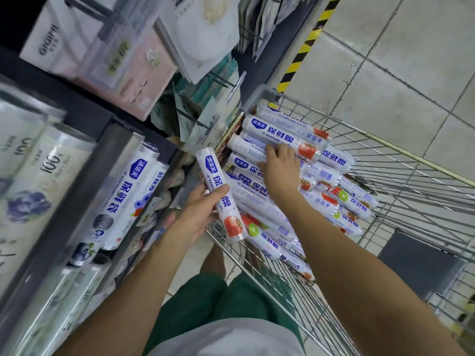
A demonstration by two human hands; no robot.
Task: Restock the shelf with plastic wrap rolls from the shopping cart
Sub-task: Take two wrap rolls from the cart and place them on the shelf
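Pale tiled floor (411,60) fills the upper right, and the shelf (64,227) runs down the left. At centre your left hand (198,211) grips one plastic wrap roll (214,173) beside the shopping cart (257,97). Your right hand (280,170) lies spread, fingers loose, on the piled rolls (282,131) inside it.

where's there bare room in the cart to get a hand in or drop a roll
Bare wire in the cart between the roll pile and its right rim. Crowded at the left, where the right hand rests on the pile and the left hand holds a roll. Shelf looks packed, but blurred.
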